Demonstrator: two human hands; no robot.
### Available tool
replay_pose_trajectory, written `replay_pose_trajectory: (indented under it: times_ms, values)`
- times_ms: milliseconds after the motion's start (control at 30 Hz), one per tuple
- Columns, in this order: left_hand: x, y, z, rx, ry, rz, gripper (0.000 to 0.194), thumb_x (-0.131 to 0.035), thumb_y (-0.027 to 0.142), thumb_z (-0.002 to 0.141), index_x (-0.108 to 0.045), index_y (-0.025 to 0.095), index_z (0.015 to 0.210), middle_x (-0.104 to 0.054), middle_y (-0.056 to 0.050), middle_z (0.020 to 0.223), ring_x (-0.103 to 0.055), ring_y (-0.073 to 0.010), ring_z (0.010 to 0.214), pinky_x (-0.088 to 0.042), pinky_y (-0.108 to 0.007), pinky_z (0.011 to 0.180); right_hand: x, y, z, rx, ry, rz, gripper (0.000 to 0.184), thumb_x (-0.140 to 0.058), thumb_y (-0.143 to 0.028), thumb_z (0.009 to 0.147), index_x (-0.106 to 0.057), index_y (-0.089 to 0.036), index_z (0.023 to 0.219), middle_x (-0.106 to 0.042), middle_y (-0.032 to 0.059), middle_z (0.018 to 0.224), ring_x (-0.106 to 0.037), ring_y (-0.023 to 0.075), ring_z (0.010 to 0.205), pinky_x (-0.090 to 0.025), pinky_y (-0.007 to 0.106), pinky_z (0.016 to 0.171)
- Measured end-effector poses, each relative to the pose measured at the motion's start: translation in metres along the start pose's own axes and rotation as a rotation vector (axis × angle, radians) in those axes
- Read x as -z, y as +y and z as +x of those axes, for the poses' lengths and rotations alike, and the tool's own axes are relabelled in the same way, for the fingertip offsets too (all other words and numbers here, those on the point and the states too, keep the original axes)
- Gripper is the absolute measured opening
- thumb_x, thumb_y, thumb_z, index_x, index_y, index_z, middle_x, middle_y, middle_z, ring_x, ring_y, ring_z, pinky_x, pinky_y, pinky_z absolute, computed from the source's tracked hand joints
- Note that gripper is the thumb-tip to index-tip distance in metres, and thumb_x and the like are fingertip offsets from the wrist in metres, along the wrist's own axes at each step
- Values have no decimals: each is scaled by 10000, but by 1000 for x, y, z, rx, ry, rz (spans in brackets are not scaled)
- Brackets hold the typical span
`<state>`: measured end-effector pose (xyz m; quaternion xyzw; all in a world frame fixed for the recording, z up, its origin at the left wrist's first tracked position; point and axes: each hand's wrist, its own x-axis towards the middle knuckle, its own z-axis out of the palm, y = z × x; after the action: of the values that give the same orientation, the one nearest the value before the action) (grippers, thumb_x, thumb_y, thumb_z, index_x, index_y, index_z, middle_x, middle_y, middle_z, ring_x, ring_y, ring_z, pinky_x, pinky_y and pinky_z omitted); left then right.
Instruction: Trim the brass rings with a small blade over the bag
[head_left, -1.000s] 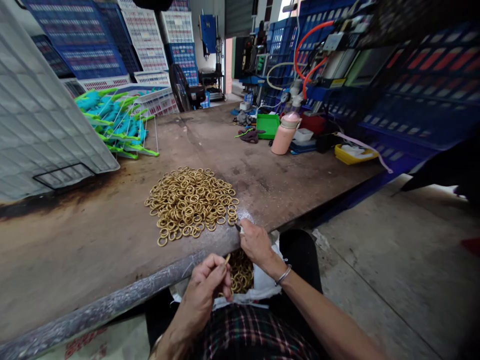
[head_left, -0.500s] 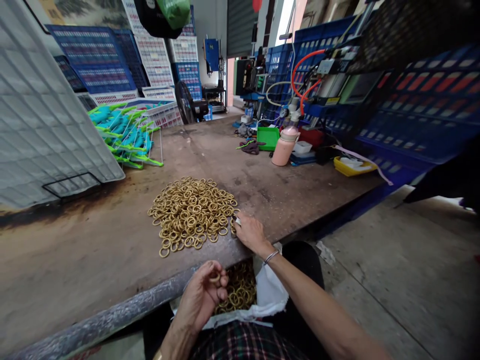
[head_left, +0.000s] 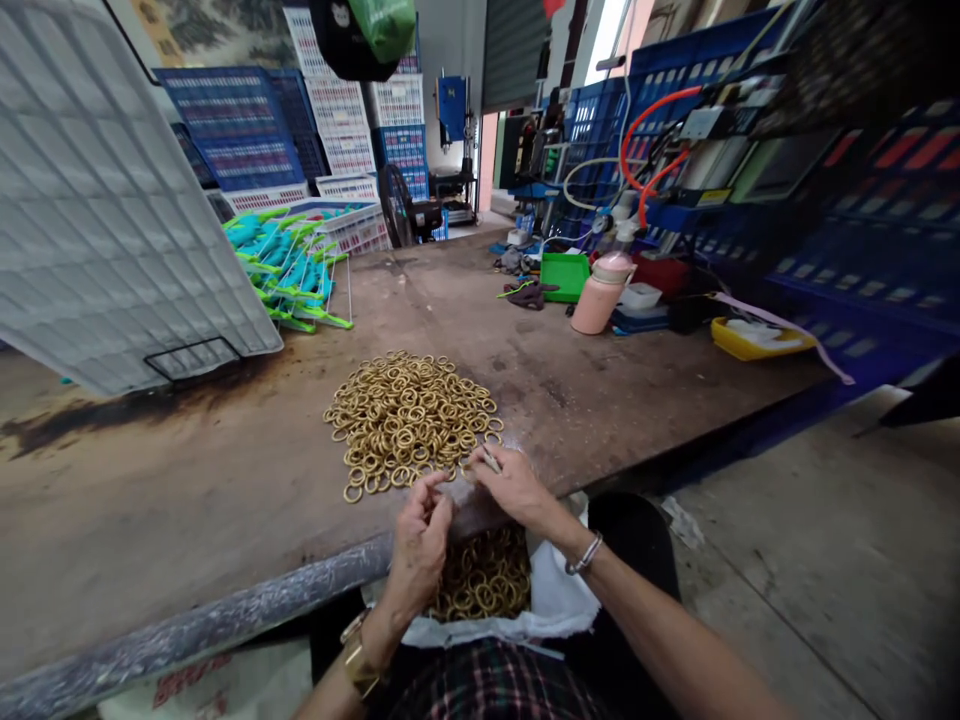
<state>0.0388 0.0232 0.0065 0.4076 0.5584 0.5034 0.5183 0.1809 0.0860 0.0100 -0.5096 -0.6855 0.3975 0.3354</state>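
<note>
Several gold-coloured metal rings lie in a pile (head_left: 411, 415) on the worktable (head_left: 247, 480). At its near right edge my right hand (head_left: 517, 487) pinches a small, narrow, pointed tool (head_left: 491, 459); its exact kind is too small to tell. The fingertips of that hand are at a loose ring (head_left: 466, 470). My left hand (head_left: 421, 535) is just left of it over the table edge, fingers curled and the index stretched toward the pile; what it holds, if anything, is hidden. Below both hands, an open white sack (head_left: 562, 590) on my lap holds more rings (head_left: 487, 575).
A white ribbed panel (head_left: 127, 210) leans at the left, with green and turquoise plastic pieces (head_left: 289, 265) behind it. Farther back stand a pink bottle (head_left: 600, 300), a green tray (head_left: 565, 277) and a fan (head_left: 397, 205). A yellow tray (head_left: 750, 342) sits at the right edge.
My left hand has risen from over the sack to the table edge beside the right hand; the ring it held is no longer visible. My right hand stays at the pile's near right edge.
</note>
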Motion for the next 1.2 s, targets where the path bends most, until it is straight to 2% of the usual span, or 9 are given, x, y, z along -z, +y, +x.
replay_pose_trajectory:
  times_ms: [100,167,300,433,633,733,900,1100,1200]
  values:
    - [3,2,0,-187,-32,144,228,-553,259,743,-639,196,945,-625,-14,760,-552,-142,714,-415,-246,707,-12,-5,-14,-164,-187,276,118,-438,-221,728,-483,-171,631,-429,-70,523,-362,56,451,-284,169,440]
    - [5,1,-2,-216,-81,176,198,-548,241,742,-669,202,895,-668,-47,874,-578,-179,827,-408,-283,800,-18,-5,-20,-304,-273,430,78,-441,-230,709,-455,-180,651,-396,-90,502,-274,38,372,-207,167,364]
    - [8,-3,-7,-197,-31,160,166,-587,248,710,-686,215,839,-682,-36,804,-584,-190,767,-419,-286,770,-24,-4,-25,-419,-336,588,86,-444,-266,710,-461,-187,739,-423,-99,513,-202,23,314,-147,165,315]
    - [9,-3,-9,-187,36,164,101,-600,250,693,-684,208,730,-653,-12,690,-558,-174,679,-417,-258,696,-24,-5,-27,-343,-218,471,179,-413,-343,789,-491,-183,814,-468,-81,524,-263,35,330,-209,167,343]
    - [5,-2,-12,-191,35,222,104,-575,268,718,-646,196,690,-606,8,617,-516,-143,607,-397,-233,626,-21,-10,-33,-51,-130,167,257,-412,-304,830,-487,-164,628,-491,-39,572,-440,79,550,-345,196,547]
    - [3,-2,-16,-60,-32,141,191,-571,357,731,-594,177,672,-537,24,559,-454,-106,517,-363,-210,529,-23,-10,-33,-40,-123,117,240,-411,-286,827,-493,-162,638,-472,-45,576,-419,84,555,-338,202,555]
    - [5,-7,-21,231,-189,-77,344,-493,509,762,-476,178,672,-382,78,472,-258,-43,362,-189,-173,365,-25,-10,-37,-35,-171,106,224,-408,-266,826,-498,-162,649,-477,-46,581,-418,86,564,-327,198,551]
    - [6,-10,-23,220,-163,-195,322,-552,486,736,-481,173,728,-443,62,579,-305,-30,398,-200,-153,363,-25,-7,-35,-105,-167,205,209,-379,-224,822,-518,-161,679,-535,-26,610,-489,98,592,-361,200,581]
    - [6,-9,-24,222,-145,-221,311,-566,474,729,-480,175,731,-456,63,579,-312,-31,397,-205,-153,358,-26,-3,-37,-99,-103,111,207,-352,-201,829,-547,-158,776,-550,-15,625,-504,105,589,-359,204,579]
